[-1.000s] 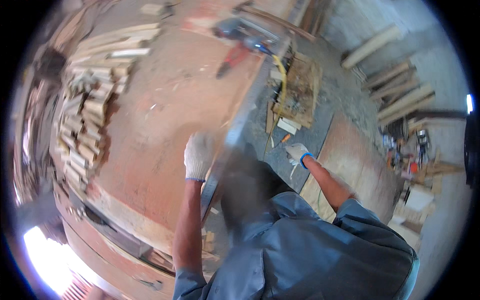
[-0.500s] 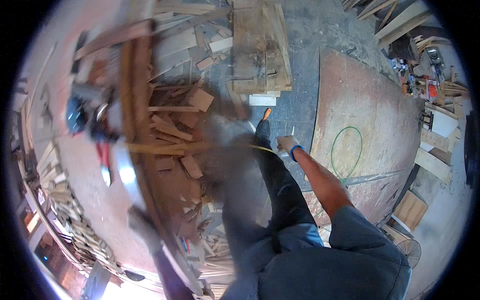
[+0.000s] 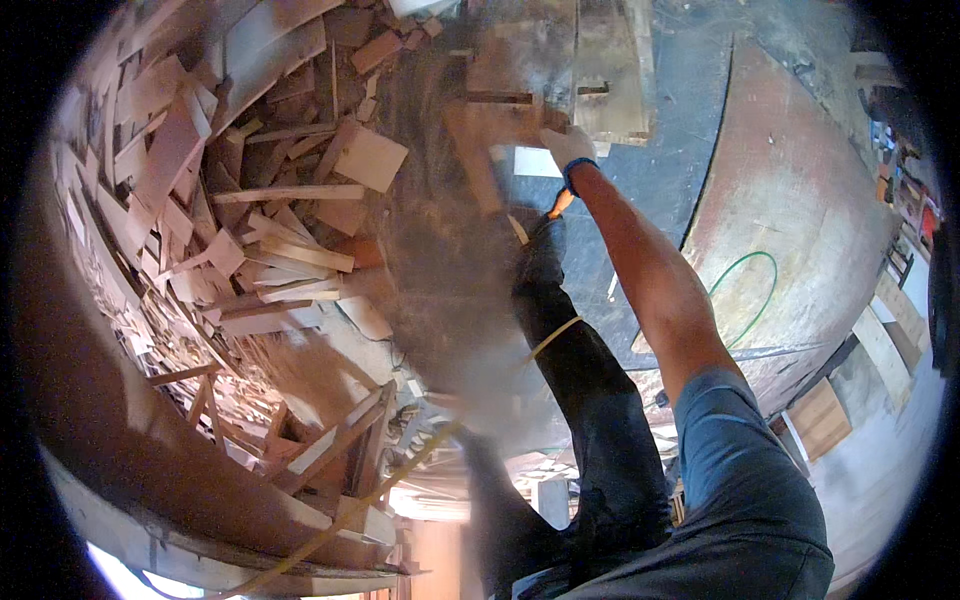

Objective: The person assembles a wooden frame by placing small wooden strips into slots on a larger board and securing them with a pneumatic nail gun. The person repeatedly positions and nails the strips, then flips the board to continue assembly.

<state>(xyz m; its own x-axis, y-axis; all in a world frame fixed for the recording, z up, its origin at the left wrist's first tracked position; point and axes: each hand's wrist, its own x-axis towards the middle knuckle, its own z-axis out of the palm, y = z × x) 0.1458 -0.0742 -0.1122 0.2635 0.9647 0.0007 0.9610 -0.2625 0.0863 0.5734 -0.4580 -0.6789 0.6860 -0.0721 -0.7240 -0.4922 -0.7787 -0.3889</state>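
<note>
My right hand (image 3: 568,148), with a blue band at the wrist, reaches far forward over the floor. Its fingers are curled in at the near edge of a wide wooden board (image 3: 615,60) with dark slots. Blurred brown wood (image 3: 515,125) lies right by the fingertips; whether it is a separate piece in the grip is unclear. Below the hand lies a white block (image 3: 537,161). My left hand is out of view. A yellow cord (image 3: 400,468) runs up from the lower left and crosses my leg.
Wood offcuts (image 3: 300,250) are heaped on the left. A large worn sheet (image 3: 800,190) covers the right floor, with a green loop (image 3: 745,300) on it. My foot shows an orange tip (image 3: 562,203). A dark smudge blurs the middle of the picture.
My right arm has stretched forward from beside my leg to the slotted board. The left-hand workbench with its tools, and my left hand, have left the view as my head turned.
</note>
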